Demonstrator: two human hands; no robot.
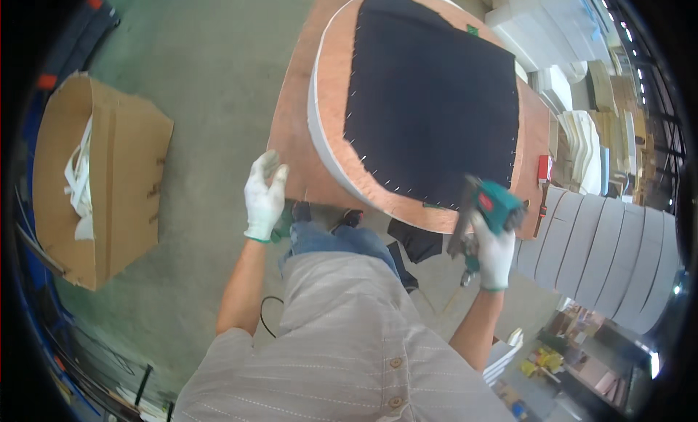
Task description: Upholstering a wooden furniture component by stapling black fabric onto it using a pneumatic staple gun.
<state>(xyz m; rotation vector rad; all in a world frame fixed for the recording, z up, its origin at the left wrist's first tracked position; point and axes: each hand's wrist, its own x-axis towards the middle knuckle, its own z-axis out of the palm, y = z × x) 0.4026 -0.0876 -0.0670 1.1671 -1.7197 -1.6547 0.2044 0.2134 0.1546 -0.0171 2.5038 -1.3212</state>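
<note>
Stood on grey workshop floor (203, 65), with open room from nine to eleven o'clock. Faced a wooden table (291, 142) at one o'clock, bare along its left side. Had tighter room at three to four o'clock, beside a grey stack (600, 247) close to the table's corner. Saw a cardboard box (134, 182) at nine o'clock, well apart from the table. Found a curved board (331, 102) on the table, reaching about to the near edge. Saw black cloth (436, 102) spread over the board's middle, toward one o'clock. Held the gloved left hand (263, 196) at nine o'clock, near the table edge, empty, thumb apart from the fingers. Gripped a green staple gun (498, 205) in the gloved right hand (496, 256) near four o'clock; could not tell contact between nose and cloth. Made out staples (388, 183) along the cloth's own rim from ten down to six o'clock and around four; judged those stretches fastened. Made out none from twelve to two; judged that side unfinished. Could not see five, behind the staple gun.
</note>
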